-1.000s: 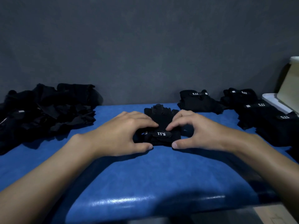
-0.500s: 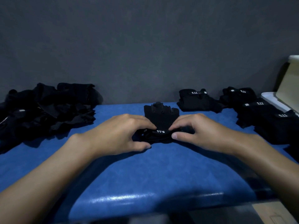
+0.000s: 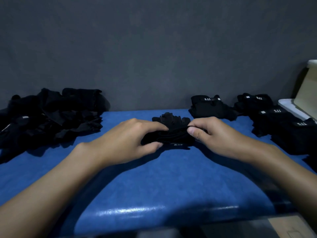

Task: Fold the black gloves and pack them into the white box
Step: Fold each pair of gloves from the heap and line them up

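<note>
Holding one black fabric glove point(image 3: 173, 133) with both hands, near the middle of the blue padded table top point(image 3: 171, 177). Gripping its left end with the left hand point(image 3: 130, 140), the fingers curled over the top and the thumb tucked under the near edge. Pinching its right end with the right hand point(image 3: 216, 134), the thumb in front, the index finger on top, the other fingers curled behind. Raised at the near side and turned back over itself, with the short finger stubs pointing toward the grey wall point(image 3: 154, 48) and a small white mark just showing under the near edge.

At the far left, against the wall, a loose heap of black gloves point(image 3: 51, 117), tangled and unfolded, well apart from the hands. At the right, several folded black gloves point(image 3: 283, 127) with white "5.11" labels facing up, some stacked, one bundle set more to the middle near the wall.

At the right edge, just beside those bundles, a white box point(image 3: 289, 107) only partly in view, with a pale lid point(image 3: 307, 93) standing tilted above it. Cannot tell whether anything lies inside.
</note>
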The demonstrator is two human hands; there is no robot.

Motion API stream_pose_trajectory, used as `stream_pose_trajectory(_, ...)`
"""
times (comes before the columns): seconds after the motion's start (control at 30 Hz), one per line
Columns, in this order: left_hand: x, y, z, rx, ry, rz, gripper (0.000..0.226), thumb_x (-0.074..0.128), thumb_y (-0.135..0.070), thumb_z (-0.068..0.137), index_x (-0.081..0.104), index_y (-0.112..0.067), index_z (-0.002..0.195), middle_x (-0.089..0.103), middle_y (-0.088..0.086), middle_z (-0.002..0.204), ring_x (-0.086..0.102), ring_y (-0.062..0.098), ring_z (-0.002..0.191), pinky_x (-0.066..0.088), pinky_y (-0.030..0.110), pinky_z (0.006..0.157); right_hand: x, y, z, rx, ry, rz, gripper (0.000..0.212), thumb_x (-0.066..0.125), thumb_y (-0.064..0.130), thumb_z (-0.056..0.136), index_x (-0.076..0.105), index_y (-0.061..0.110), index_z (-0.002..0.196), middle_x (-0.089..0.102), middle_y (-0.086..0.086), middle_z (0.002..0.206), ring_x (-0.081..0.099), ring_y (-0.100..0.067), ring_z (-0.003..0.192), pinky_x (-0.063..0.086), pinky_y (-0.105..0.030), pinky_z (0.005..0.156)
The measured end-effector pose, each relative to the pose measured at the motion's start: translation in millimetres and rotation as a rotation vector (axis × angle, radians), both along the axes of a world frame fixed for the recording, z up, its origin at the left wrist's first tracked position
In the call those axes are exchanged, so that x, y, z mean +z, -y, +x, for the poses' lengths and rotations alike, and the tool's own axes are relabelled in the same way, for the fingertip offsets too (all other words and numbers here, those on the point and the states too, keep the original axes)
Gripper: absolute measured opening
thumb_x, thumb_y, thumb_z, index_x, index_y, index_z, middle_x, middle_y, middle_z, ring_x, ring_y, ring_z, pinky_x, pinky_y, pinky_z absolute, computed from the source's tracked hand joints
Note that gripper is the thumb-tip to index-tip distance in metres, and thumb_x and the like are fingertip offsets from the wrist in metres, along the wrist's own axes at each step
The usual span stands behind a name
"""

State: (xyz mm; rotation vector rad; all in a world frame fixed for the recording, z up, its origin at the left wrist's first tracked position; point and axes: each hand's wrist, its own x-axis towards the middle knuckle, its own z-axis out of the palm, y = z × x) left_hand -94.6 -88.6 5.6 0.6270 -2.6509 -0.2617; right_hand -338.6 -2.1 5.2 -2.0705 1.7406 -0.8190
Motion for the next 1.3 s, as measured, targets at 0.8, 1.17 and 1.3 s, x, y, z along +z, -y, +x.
stream_pose_trajectory(0.8,-9,3,-16,0.201,-0.414,0.454,0.008,0.060,-0.024,0.096,0.066,-0.024,0.092,0.071,-0.004,0.077,0.056,0.004,0.057,0.045,0.023,0.063,-5,8,7,0.010,0.378,0.002,0.033,0.069,0.040,0.087,0.060,0.022,0.114,0.063,-0.020,0.077,0.055,-0.021,0.070,0.049,-0.048,0.072)
stream_pose_trajectory(1.17,-12,0,-20,0.257,-0.401,0.490,0.028,0.069,-0.037,0.087,0.061,-0.032,0.114,0.066,-0.010,0.097,0.056,0.003,0.055,0.044,0.018,0.058,-14,17,11,-0.116,0.338,-0.037,0.021,0.067,0.026,0.091,0.061,0.021,0.111,0.048,0.011,0.053,0.045,-0.008,0.053,0.042,-0.030,0.058)
stream_pose_trajectory(1.3,-16,1,-20,0.285,-0.376,0.450,0.037,0.071,-0.035,0.085,0.058,-0.033,0.120,0.062,-0.012,0.104,0.053,0.001,0.052,0.042,0.017,0.058,-17,20,12,-0.150,0.331,-0.057,0.026,0.067,0.026,0.090,0.060,0.021,0.115,0.050,0.012,0.059,0.045,-0.004,0.053,0.041,-0.023,0.057)
